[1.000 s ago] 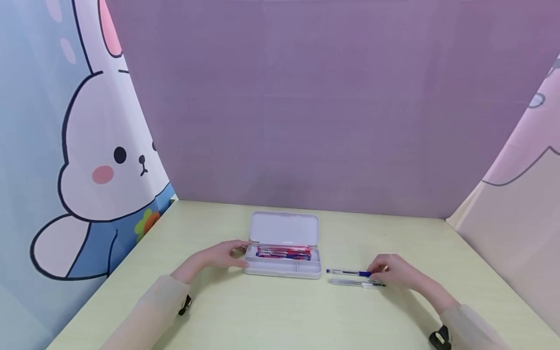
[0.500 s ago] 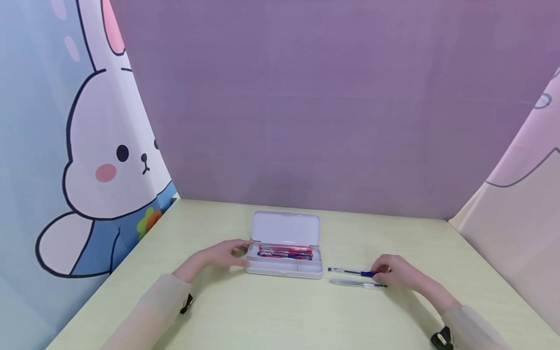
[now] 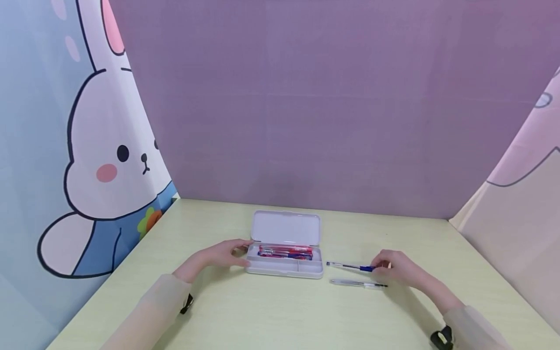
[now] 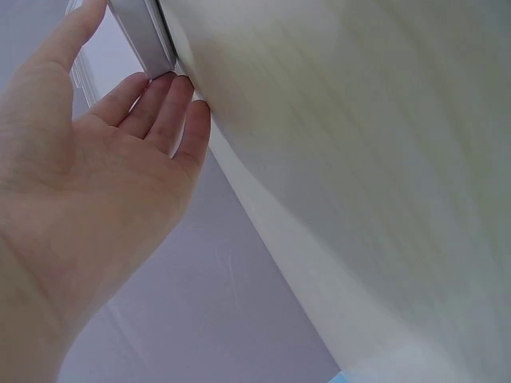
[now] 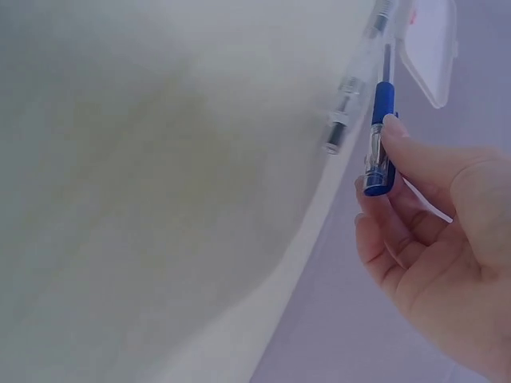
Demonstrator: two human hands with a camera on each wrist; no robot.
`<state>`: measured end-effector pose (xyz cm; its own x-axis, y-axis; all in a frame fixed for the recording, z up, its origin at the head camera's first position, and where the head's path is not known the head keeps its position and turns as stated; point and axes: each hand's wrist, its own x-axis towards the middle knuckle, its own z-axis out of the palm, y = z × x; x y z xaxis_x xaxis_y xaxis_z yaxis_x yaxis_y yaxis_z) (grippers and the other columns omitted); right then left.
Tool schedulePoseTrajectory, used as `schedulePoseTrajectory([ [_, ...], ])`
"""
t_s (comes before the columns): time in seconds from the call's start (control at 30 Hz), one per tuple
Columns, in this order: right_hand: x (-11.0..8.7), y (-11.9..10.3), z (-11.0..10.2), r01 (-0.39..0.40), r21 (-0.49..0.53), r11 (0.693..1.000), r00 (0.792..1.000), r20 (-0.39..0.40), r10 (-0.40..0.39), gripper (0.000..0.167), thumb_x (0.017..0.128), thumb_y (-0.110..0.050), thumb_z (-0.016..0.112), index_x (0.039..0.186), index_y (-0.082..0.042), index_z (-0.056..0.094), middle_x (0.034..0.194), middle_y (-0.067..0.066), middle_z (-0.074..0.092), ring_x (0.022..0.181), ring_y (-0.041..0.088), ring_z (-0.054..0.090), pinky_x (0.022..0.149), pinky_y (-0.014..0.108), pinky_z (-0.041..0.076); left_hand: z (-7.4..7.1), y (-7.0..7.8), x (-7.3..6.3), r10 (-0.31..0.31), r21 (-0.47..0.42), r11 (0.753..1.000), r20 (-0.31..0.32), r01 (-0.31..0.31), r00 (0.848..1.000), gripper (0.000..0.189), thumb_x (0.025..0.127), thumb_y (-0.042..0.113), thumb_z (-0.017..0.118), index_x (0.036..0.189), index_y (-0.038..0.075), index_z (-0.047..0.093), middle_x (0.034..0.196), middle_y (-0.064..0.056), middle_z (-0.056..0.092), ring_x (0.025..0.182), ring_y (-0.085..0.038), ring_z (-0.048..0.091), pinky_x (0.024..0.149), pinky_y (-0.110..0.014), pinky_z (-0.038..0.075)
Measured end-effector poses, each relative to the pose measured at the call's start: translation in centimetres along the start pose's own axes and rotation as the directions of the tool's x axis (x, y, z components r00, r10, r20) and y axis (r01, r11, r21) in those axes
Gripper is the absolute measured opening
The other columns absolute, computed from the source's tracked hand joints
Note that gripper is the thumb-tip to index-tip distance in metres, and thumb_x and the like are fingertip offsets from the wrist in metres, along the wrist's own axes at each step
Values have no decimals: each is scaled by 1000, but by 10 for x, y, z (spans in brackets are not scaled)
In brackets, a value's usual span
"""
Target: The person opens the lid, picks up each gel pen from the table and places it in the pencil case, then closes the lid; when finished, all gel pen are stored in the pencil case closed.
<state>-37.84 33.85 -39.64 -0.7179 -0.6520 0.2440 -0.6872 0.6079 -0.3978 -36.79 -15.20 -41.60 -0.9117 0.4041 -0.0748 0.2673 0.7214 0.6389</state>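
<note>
An open white pencil case (image 3: pixel 272 266) lies in the middle of the head view, its lid raised at the back. My left hand (image 3: pixel 220 254) rests at the case's left end, thumb by the front corner and index finger by the back one. In the left wrist view the other fingertips (image 4: pixel 182 86) touch the end wall. With thumb and fingers my right hand (image 3: pixel 395 267) pinches a blue gel pen (image 5: pixel 384 104) by its capped grip end. The pen points left toward the case. A clear pen with a black end (image 3: pixel 356 283) lies just in front of it.
Several red and blue pens (image 3: pixel 286 251) lie in the case's rear compartment. The pale wooden table (image 3: pixel 280 316) meets a purple backdrop (image 3: pixel 306 121) behind, with a cartoon rabbit curtain (image 3: pixel 100 146) on the left.
My right hand has raised the blue pen slightly, and the gap between it and the clear pen has widened. The left hand keeps its place at the case.
</note>
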Motion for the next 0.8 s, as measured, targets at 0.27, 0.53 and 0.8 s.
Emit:
schedulePoseTrajectory([
  [0.27,6,-10,-6,53,-47,997,994,-96,-57,6,81,-5,70,87,-7,69,76,-7,59,68,-4,48,56,19,44,-1,2,-2,11,-5,1000,4,-11,1000,70,83,34,70,142,9,41,140,-16,46,125,-33,46,106,-52,35],
  [0.53,15,-17,1,35,-39,999,995,-97,-39,6,83,-7,68,88,-9,69,78,-6,60,69,-2,49,57,19,44,0,1,-2,6,-16,1000,8,-6,1000,70,84,33,70,142,8,40,139,-18,46,126,-35,45,106,-54,35],
  [0.8,30,-23,8,3,-15,1000,997,-74,-4,7,85,-9,67,91,-10,69,79,-8,60,70,0,49,57,19,43,-1,3,-2,-7,-18,1000,7,7,1000,70,83,33,71,142,8,41,138,-17,47,125,-34,45,106,-54,35],
])
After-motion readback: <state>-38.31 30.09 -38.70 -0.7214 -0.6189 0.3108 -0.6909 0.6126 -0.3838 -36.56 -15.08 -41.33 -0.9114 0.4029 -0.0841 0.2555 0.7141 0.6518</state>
